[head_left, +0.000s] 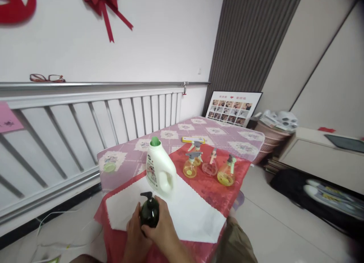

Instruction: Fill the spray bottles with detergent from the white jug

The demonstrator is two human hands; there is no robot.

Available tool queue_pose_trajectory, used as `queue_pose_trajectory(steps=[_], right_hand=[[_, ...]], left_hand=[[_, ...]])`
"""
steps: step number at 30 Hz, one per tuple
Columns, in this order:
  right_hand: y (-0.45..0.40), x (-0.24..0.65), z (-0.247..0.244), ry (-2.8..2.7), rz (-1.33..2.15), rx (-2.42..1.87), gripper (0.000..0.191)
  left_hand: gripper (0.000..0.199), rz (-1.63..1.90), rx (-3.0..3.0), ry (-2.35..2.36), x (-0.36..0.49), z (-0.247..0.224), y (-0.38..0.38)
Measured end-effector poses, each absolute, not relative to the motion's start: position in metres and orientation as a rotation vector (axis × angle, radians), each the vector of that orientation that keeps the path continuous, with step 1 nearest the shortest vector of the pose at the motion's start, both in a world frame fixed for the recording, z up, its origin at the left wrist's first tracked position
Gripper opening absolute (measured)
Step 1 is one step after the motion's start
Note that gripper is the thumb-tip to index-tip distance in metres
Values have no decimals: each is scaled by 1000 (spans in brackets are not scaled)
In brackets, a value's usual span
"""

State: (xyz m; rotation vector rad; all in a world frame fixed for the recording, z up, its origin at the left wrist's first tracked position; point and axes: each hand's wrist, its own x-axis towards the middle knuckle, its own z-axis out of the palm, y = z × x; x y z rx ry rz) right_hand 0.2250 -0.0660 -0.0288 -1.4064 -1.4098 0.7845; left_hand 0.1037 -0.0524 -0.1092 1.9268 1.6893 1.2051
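A dark pump bottle (149,213) with a black pump head stands upright between my two hands, near the front of the table. My left hand (134,227) wraps its left side. From the right, my right hand (162,225) closes around it, thumb across the front. Just behind stands a white detergent jug (159,172) with its handle to the right and a green spout in its uncapped mouth. A white cloth (193,213) lies under the jug, over a red cloth (218,194).
Several spray bottles (209,168) with yellow or pink liquid stand on the red cloth to the right. A green cap (109,167) lies at the table's left. A yellow-edged box (193,140) is farther back. A radiator (127,118) runs along the wall.
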Motion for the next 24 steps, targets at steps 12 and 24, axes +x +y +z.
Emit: queue_pose_trajectory(steps=[12,24], right_hand=[[-68,356,10,-1312,450,-1497,80],[-15,475,-16,-1188,176,-1610,74]], left_hand=[[86,930,2155,1636,96,-129,-46],[65,877,2089,1623,92,-135,-40]])
